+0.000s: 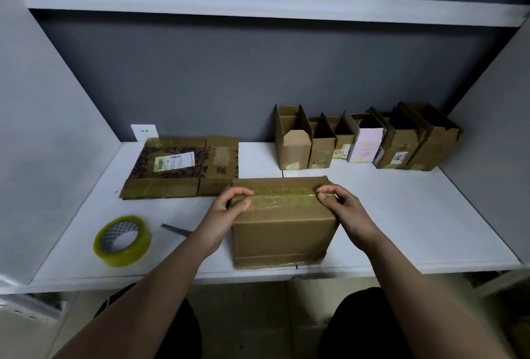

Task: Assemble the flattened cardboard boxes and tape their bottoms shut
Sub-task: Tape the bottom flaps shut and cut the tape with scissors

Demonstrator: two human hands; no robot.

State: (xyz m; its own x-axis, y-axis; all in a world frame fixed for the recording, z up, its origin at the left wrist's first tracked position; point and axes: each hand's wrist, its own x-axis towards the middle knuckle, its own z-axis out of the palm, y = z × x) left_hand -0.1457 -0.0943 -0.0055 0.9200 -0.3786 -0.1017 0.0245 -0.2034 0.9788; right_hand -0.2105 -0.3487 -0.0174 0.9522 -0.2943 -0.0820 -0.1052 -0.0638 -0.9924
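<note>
Two hands work the cardboard box (282, 221) at centre frame: my left hand (229, 209) and right hand (339, 205) curl over its taped top edges. Flattened boxes (183, 168) lie upper left, tape roll (122, 241) lower left, assembled boxes (367, 140) upper right.

The only print that reads clearly is the number "4012", on a white label (399, 158) stuck to the front of one of the upright boxes (397, 146) at the back right. The shipping label (174, 162) on the flattened box (172, 169) carries a barcode and lines of text too small to read.
</note>
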